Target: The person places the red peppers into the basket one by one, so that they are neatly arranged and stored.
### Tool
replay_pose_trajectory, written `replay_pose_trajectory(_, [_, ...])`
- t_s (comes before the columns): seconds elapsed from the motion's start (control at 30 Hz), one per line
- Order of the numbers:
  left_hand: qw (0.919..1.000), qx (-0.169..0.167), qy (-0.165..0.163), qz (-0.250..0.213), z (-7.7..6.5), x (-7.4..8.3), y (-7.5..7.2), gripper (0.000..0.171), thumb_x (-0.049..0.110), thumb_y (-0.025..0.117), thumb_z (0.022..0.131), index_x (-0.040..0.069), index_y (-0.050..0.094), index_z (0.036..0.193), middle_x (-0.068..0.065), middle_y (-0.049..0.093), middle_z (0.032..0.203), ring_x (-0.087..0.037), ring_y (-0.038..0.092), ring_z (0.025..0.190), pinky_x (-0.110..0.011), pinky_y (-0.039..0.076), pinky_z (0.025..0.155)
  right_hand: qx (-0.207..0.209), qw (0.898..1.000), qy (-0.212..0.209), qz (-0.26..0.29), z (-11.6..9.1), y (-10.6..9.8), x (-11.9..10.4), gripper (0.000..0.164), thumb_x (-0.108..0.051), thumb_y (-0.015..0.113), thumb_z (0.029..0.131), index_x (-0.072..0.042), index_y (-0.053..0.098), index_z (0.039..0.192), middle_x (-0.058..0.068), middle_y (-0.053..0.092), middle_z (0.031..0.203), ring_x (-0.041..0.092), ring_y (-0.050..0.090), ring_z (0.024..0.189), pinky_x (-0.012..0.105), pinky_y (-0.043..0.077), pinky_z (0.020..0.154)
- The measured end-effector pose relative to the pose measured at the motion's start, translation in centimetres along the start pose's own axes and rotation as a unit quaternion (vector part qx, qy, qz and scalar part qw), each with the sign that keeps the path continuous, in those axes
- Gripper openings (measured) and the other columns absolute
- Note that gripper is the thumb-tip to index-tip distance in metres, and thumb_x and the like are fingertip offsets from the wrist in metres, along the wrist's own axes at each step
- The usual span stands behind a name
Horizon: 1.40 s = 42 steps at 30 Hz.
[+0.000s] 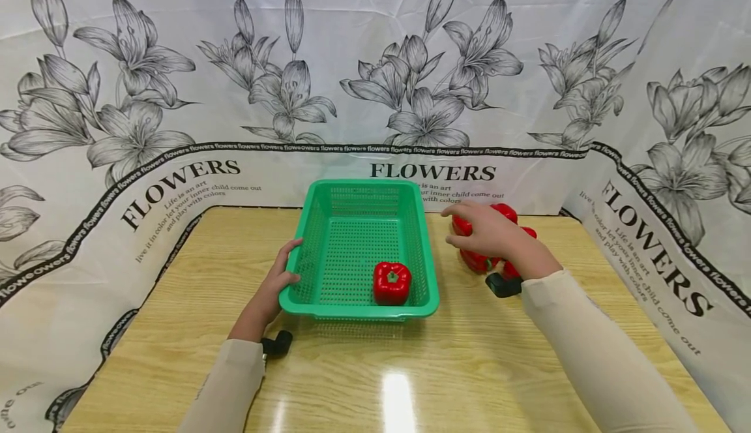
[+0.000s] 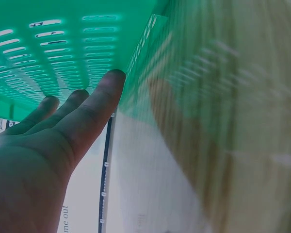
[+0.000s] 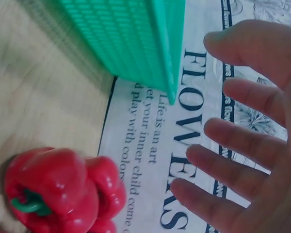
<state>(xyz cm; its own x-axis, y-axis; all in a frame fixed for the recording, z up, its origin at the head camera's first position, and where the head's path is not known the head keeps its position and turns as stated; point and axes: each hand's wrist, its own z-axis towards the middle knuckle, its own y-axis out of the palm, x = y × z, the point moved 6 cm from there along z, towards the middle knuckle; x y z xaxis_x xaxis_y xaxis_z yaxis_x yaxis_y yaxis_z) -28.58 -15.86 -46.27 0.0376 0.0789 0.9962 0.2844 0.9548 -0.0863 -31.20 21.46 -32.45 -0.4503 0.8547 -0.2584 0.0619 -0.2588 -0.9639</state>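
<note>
A green plastic basket [image 1: 354, 240] with slotted walls stands on the table, and one red bell pepper [image 1: 392, 283] sits in its near right corner. Against the basket's left side rests my left hand [image 1: 271, 296]; in the left wrist view its straight fingers [image 2: 89, 114] touch the outer wall below the rim. My right hand [image 1: 489, 232] is over a group of red bell peppers [image 1: 476, 261] right of the basket, partly hiding them. In the right wrist view its fingers are spread and hold nothing, with a pepper [image 3: 63, 189] lying apart from them.
The light wood table [image 1: 340, 381] is bordered at the back and sides by a white cloth [image 1: 281, 179] printed with flowers and lettering. Black wrist mounts [image 1: 503, 285] sit at both sleeve cuffs.
</note>
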Motion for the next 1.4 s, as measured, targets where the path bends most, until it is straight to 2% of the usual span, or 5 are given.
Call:
replay_pose_trajectory(0.13, [1.0,0.0,0.001,-0.001,0.0,0.0,-0.1,0.081,0.007,0.039,0.08,0.029,0.015,0.154,-0.014,0.006,0.16,-0.041,0.031,0.133,-0.037,0.04,0.09,0.015,1.0,0.018,-0.008,-0.5,0.2,1.2,0.052,-0.031,0.067,0.087,-0.011,0.054,0.133,0.018,0.051,0.138,0.038,0.049,0.124,0.057,0.042,0.098])
replay_pose_trajectory(0.3, [1.0,0.0,-0.002,-0.001,0.1,-0.1,-0.1,0.08,0.008,0.04,0.08,0.031,0.015,0.154,-0.013,0.005,0.16,-0.04,0.03,0.134,-0.037,0.04,0.09,0.028,0.998,0.065,-0.002,-1.1,0.6,3.0,0.056,-0.032,0.066,0.086,-0.009,0.052,0.135,0.02,0.048,0.14,0.04,0.044,0.127,0.06,0.041,0.098])
replay_pose_trajectory(0.67, [1.0,0.0,0.005,0.003,0.0,-0.1,-0.2,0.08,0.009,0.039,0.081,0.031,0.015,0.154,-0.013,0.006,0.16,-0.04,0.03,0.134,-0.037,0.04,0.091,0.021,0.988,0.149,0.016,-2.3,2.3,5.5,0.066,-0.036,0.067,0.085,-0.005,0.045,0.14,0.026,0.04,0.142,0.046,0.042,0.125,0.064,0.04,0.096])
replay_pose_trajectory(1.1, [0.9999,-0.003,0.009,-0.007,0.1,-0.1,0.0,0.081,0.008,0.04,0.08,0.03,0.015,0.154,-0.014,0.008,0.159,-0.041,0.032,0.132,-0.036,0.041,0.089,0.043,0.978,0.203,0.02,-3.3,4.5,7.1,0.069,-0.039,0.068,0.083,-0.006,0.044,0.139,0.028,0.037,0.141,0.048,0.043,0.12,0.068,0.039,0.093])
replay_pose_trajectory(1.4, [0.9999,0.0,0.01,-0.003,0.0,0.0,-0.1,0.081,0.009,0.039,0.08,0.03,0.015,0.154,-0.013,0.007,0.16,-0.04,0.031,0.133,-0.036,0.04,0.091,0.052,0.978,0.203,0.019,-3.7,5.5,7.3,0.07,-0.042,0.068,0.083,-0.006,0.045,0.139,0.031,0.039,0.139,0.053,0.045,0.119,0.071,0.037,0.093])
